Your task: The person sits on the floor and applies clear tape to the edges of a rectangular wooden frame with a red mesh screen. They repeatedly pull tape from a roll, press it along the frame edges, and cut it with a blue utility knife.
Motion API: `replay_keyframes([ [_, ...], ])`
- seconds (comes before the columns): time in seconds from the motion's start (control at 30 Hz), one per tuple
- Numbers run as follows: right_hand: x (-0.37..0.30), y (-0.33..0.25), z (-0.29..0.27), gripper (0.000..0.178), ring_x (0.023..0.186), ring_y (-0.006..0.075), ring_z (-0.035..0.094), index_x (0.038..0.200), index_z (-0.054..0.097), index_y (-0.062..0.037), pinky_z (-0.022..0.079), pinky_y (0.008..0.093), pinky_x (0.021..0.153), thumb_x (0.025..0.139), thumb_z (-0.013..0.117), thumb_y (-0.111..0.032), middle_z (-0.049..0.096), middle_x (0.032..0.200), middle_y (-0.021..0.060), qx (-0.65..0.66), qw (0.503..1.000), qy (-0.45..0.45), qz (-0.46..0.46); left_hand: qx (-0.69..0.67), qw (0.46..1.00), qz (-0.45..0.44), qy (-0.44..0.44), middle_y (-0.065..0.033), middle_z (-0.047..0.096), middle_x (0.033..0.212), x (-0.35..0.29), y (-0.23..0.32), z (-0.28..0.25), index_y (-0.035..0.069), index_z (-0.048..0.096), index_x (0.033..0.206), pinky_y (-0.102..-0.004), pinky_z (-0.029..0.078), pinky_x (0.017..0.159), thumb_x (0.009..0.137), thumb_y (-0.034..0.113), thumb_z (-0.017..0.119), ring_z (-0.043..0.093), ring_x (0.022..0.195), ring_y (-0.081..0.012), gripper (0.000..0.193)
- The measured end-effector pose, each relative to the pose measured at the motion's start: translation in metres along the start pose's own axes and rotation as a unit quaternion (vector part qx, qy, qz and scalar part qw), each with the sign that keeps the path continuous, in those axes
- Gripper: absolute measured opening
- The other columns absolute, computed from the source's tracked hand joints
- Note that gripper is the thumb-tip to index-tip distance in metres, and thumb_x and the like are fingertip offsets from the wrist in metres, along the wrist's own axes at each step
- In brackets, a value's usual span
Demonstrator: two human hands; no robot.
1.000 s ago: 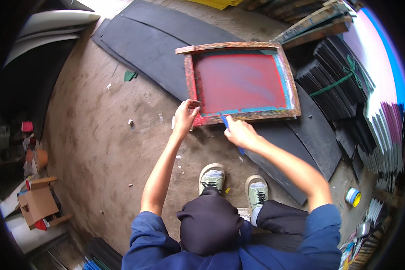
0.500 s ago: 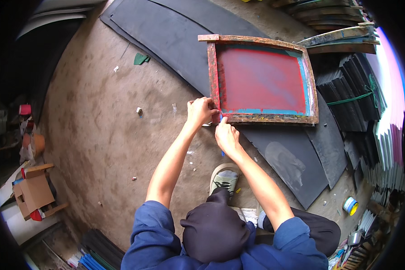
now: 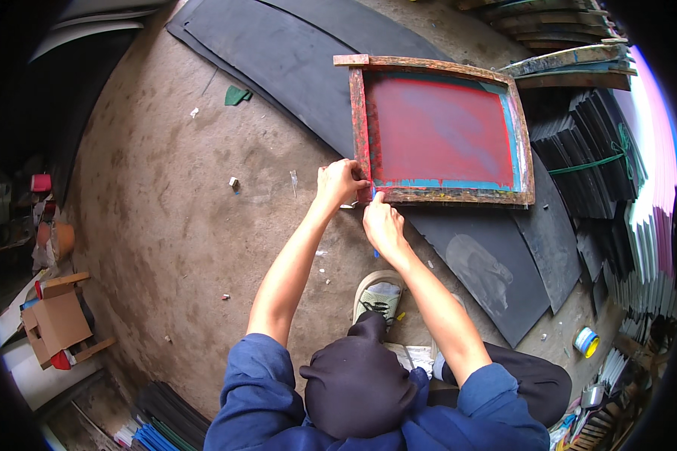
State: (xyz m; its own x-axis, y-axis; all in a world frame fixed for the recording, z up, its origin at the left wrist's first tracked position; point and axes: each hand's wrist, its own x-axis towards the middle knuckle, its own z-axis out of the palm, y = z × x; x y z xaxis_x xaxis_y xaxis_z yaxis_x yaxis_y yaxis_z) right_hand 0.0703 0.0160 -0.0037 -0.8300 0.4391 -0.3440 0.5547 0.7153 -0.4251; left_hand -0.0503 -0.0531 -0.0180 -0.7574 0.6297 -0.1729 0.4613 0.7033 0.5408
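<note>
A screen printing frame [image 3: 440, 197] with worn, paint-stained wooden bars and a red mesh [image 3: 440, 131] edged in blue lies ahead of me. At its near left corner, my left hand [image 3: 338, 182] is closed, thumb and fingers pinched against the wood. Just right of it, my right hand [image 3: 384, 228] is closed around a slim blue tool [image 3: 375, 254], with its tip at that same corner. The fingers cover most of the tool, so whether it is a pen or a knife does not show.
Large black sheets [image 3: 278, 64] lie under the frame on the stained floor [image 3: 195, 195]. Bundled dark sheets [image 3: 587, 150] stand at the right, near stacked wooden frames [image 3: 572, 68]. A paint tin [image 3: 586, 343] sits lower right, a cardboard box [image 3: 58, 325] lower left. My shoe [image 3: 378, 299] is below my hands.
Both hands stay at the frame's corner with nearly the same grip. The whole view has shifted very slightly; nothing was taken up or let go.
</note>
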Motion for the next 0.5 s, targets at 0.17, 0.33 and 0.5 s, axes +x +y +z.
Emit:
replay_keyframes([
  [0.17,-0.003,-0.001,0.002,0.02,0.074,0.0389,0.064,0.096,0.041,0.0046,0.051,0.0483,0.066,0.083,0.042,-0.009,0.063,0.072,0.0249,0.008,1.0,0.005,0.002,-0.018,1.0,-0.008,-0.005,-0.0068,0.064,0.087,0.0,0.001,0.001,0.007,0.065,0.089,-0.0364,0.046,0.072,0.061,0.032,0.076,0.062,0.083,-0.0244,0.038],
  [0.33,-0.002,-0.005,0.001,0.021,0.075,0.0393,0.064,0.097,0.041,0.0052,0.051,0.0486,0.066,0.083,0.042,-0.01,0.062,0.073,0.0259,0.019,1.0,0.006,0.018,-0.039,0.999,-0.014,0.005,-0.0041,0.064,0.084,-0.001,0.0,0.003,0.009,0.065,0.084,-0.0373,0.043,0.07,0.061,0.031,0.076,0.062,0.082,-0.0232,0.034],
  [0.5,-0.023,0.0,0.008,0.023,0.076,0.0414,0.063,0.098,0.043,0.0055,0.051,0.0491,0.067,0.084,0.042,-0.013,0.062,0.076,0.0275,0.027,0.999,-0.008,0.028,-0.043,0.999,-0.009,-0.002,-0.0048,0.062,0.084,-0.001,0.0,0.003,0.009,0.065,0.082,-0.0373,0.043,0.068,0.062,0.03,0.076,0.061,0.082,-0.0237,0.032],
])
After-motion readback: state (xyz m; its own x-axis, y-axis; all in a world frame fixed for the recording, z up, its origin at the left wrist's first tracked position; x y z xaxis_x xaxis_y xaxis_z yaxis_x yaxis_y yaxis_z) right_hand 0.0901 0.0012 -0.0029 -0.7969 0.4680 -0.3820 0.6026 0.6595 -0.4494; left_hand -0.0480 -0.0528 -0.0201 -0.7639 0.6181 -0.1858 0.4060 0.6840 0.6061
